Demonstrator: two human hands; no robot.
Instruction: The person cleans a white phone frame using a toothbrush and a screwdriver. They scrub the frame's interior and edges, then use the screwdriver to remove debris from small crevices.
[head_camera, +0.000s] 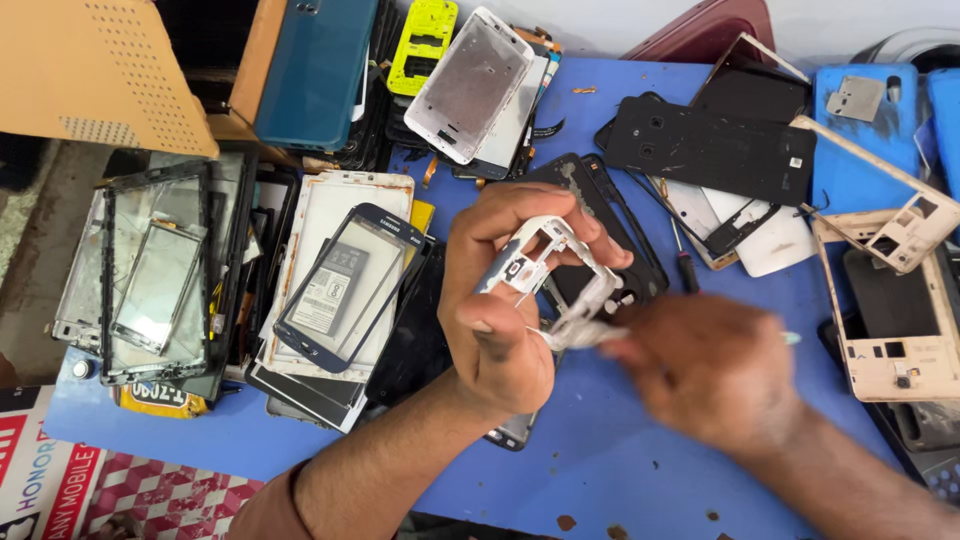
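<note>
Left hand (495, 310) clamped on white phone frame (548, 270), blurred right hand (705, 370) just beside it, grip unclear, over blue table (600, 450)

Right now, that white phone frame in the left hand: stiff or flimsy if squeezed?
The white phone frame looks thin with large cutouts, so probably light and somewhat flexible. Its narrow rails might snap under twisting. The left hand pinches it by the edges; the blurred right hand works at its lower corner.
</note>
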